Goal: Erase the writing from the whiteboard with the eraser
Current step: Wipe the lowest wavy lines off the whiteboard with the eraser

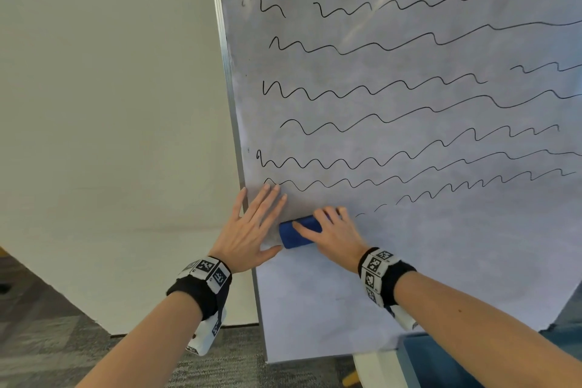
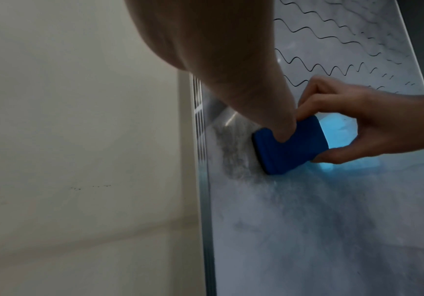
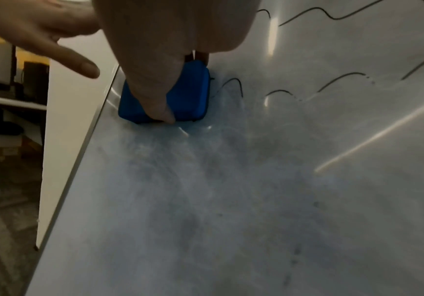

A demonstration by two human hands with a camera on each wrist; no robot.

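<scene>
Whiteboard (image 1: pixel 409 261) upright, lower part wiped to grey smudge; many wavy lines (image 1: pixel 378 91) and top digits remain, so most erasing left; left hand (image 1: pixel 252 230) flat, fingers released, bracing board edge; right hand (image 1: pixel 333 233) grasping blue eraser (image 1: pixel 297 235), pressed against board near left edge.

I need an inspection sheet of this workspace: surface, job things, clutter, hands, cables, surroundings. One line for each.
Surface: whiteboard upright, smudged grey low down.
Job's things: blue eraser pressed on the board near its left edge; wavy lines and digits remain above.
Clutter: nothing seen.
Hands: right hand grips the eraser; left hand lies flat on the board, fingers straight.
Cables: nothing seen.
Surroundings: cream wall, grey carpet.
</scene>
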